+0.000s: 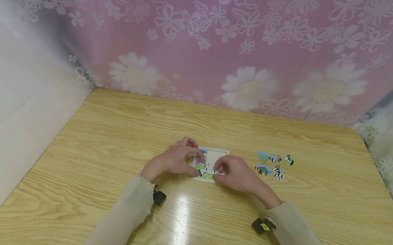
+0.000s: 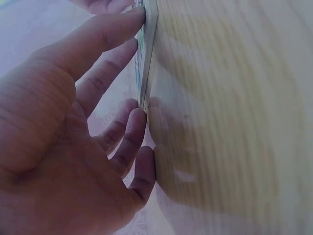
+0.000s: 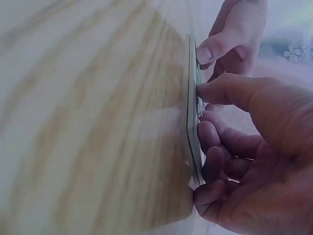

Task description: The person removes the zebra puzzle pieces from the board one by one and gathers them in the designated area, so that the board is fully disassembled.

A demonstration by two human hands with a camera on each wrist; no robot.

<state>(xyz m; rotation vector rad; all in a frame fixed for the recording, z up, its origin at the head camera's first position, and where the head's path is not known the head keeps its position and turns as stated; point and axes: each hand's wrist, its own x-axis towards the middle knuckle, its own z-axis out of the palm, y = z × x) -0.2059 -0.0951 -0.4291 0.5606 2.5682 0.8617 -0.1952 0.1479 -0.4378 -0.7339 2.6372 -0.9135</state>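
My hands cover most of the puzzle board (image 1: 219, 154); only its far strip shows bare. Left hand (image 1: 175, 159) hides the board's left edge, right hand (image 1: 235, 174) its right side. The pic on the fitted pieces (image 1: 205, 171) is too small to read, zebra stripes maybe. Can't tell if my fingertips pinch a piece or just press. Loose pieces (image 1: 273, 165) right of the board: too small to count for sure. Both wrist views show the board edge-on and blurred, face not visible. Forearms cut off at the bottom edge.
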